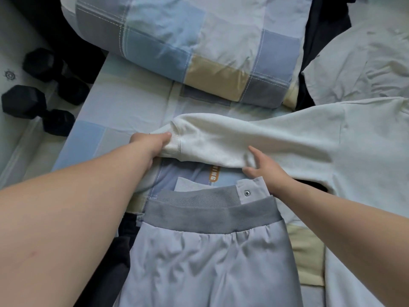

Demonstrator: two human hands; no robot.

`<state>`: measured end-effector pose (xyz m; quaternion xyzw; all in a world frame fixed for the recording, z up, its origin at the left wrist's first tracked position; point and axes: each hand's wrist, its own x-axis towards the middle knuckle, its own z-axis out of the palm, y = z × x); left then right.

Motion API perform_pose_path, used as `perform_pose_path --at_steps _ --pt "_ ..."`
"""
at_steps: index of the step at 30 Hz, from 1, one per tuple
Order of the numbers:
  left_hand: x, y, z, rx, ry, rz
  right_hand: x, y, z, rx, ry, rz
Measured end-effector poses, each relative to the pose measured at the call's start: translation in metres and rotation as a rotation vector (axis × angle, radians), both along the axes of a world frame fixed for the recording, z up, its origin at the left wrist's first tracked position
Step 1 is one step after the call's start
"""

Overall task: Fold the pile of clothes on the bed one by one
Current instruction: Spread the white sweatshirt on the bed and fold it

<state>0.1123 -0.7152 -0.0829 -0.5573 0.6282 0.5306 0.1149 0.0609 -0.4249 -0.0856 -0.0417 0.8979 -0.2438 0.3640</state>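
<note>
A white sweatshirt (332,147) lies across the right half of the bed, one long sleeve stretched leftward. My left hand (150,144) grips the ribbed cuff at the sleeve's end. My right hand (263,168) pinches the lower edge of the same sleeve near its middle, thumb under the fabric. Just below both hands lies a pale grey-blue jacket (205,258) with a darker grey ribbed band and a metal snap. More white clothing (363,69) is heaped at the back right over a dark garment (321,29).
A folded checked quilt (190,45) fills the back of the bed, on a matching checked sheet (124,107). Black dumbbells (37,94) lie on the floor left of the bed edge. Dark clothing (119,258) sits by my left forearm.
</note>
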Motion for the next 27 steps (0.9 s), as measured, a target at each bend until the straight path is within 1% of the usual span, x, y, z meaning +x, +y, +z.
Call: perform_pose_path --at_steps 1,3,6,9,11,12,14,15,16,17,18,19,20,21,22,24,25,27 --pt "-0.002 0.0 -0.001 -0.021 0.014 0.009 0.0 -0.002 -0.001 0.0 -0.011 0.01" --pt "-0.003 -0.005 -0.001 -0.129 0.05 -0.009 -0.001 -0.004 -0.002 0.021 -0.026 0.032" --pt "0.008 -0.014 0.004 -0.24 0.093 -0.082 -0.002 -0.006 -0.001 0.068 -0.028 0.09" --pt "0.023 -0.017 0.005 -0.284 0.067 -0.253 -0.004 -0.007 0.003 0.076 -0.034 0.124" --pt "0.029 -0.014 0.006 -0.337 0.003 -0.436 -0.006 -0.009 0.007 0.092 -0.029 0.14" --pt "0.031 -0.011 0.005 -0.379 -0.045 -0.505 -0.008 -0.011 0.009 0.099 -0.004 0.14" --pt "0.03 -0.002 0.006 -0.492 -0.149 -0.511 -0.01 -0.016 0.016 0.078 0.097 0.099" --pt "0.028 0.003 0.009 -0.595 -0.185 -0.489 -0.012 -0.019 0.018 0.045 0.164 0.068" --pt "0.026 0.009 0.013 -0.727 -0.177 -0.506 -0.013 -0.022 0.02 0.008 0.239 0.051" --pt "0.023 0.015 0.015 -0.853 -0.105 -0.574 -0.015 -0.026 0.021 -0.021 0.317 0.059" --pt "0.019 0.022 0.015 -0.937 0.024 -0.674 -0.018 -0.031 0.021 -0.038 0.392 0.093" --pt "0.013 0.029 0.015 -0.964 0.159 -0.79 -0.021 -0.036 0.019 -0.037 0.448 0.143" --pt "0.006 0.036 0.013 -0.946 0.257 -0.913 -0.025 -0.041 0.016 -0.014 0.48 0.206" --pt "-0.002 0.045 0.01 -0.908 0.308 -1.04 -0.028 -0.046 0.011 0.029 0.487 0.28" --pt "-0.009 0.054 0.003 -0.869 0.31 -1.17 -0.03 -0.049 0.004 0.08 0.475 0.365" --pt "-0.017 0.064 -0.016 -0.789 0.221 -1.376 -0.033 -0.051 -0.016 0.177 0.426 0.539" --pt "-0.02 0.063 -0.028 -0.753 0.149 -1.436 -0.034 -0.047 -0.028 0.218 0.404 0.61" --pt "-0.019 0.054 -0.05 -0.724 0.047 -1.478 -0.038 -0.029 -0.049 0.274 0.388 0.679"
